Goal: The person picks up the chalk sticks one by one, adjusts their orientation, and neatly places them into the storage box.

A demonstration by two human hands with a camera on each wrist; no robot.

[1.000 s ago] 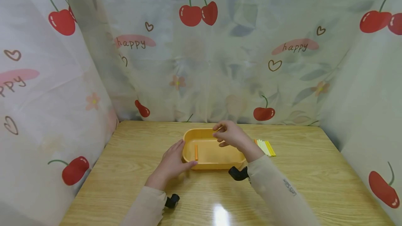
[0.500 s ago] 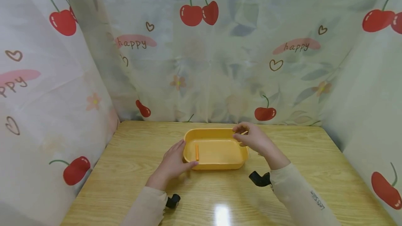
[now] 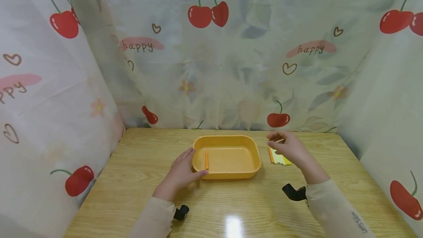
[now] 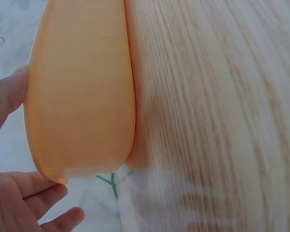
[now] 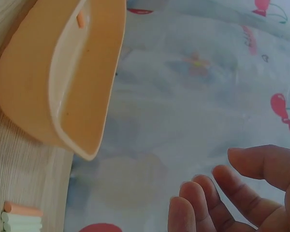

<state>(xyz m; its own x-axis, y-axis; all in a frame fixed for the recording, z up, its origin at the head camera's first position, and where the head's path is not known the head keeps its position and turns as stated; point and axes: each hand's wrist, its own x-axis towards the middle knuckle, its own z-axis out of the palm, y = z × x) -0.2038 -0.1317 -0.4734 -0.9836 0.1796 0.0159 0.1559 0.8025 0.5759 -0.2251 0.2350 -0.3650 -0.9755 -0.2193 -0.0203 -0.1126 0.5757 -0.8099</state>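
Note:
A yellow-orange plastic tray [image 3: 232,175] stands on the table with one orange chalk stick [image 3: 207,161] lying inside near its left end. My left hand [image 3: 180,170] rests against the tray's left end. In the left wrist view its thumb touches the rim, and a finger meets the rim's corner while the other fingers spread loosely. My right hand [image 3: 287,148] hovers over a row of chalk sticks [image 3: 279,159] right of the tray, partly covering them. The right wrist view shows its fingers relaxed, with nothing held, and orange and pale chalk [image 5: 22,221] below.
The wooden table [image 3: 205,208] extends around the tray. A curtain [image 3: 218,65] printed with cherries hangs behind the table and along both sides.
My right hand has moved rightward from above the tray to above the chalk row. The left hand, tray and chalk stick inside it stay as they were.

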